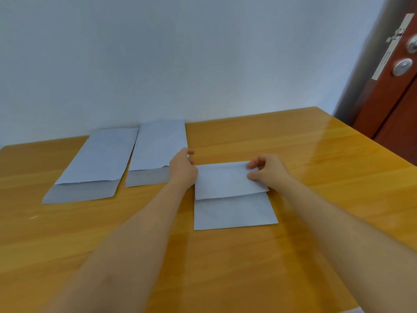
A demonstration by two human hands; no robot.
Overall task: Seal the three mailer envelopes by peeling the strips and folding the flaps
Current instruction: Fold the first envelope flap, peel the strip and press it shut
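Observation:
Three pale grey mailer envelopes lie on a wooden table [248, 267]. The left envelope [94, 161] and the middle envelope [155, 150] lie flat side by side, each with its flap open toward me. The right envelope [234, 211] is bent over on itself, its far part folded toward me over the near part. My left hand [182, 168] holds the left edge of that folded part, fingers curled at its far corner. My right hand [268, 170] pinches the right edge of the folded part between thumb and fingers.
A white wall rises right behind the table's far edge. At the upper right stands a brown door [392, 93] with a metal lock plate and knob. The table's right edge runs diagonally near my right forearm.

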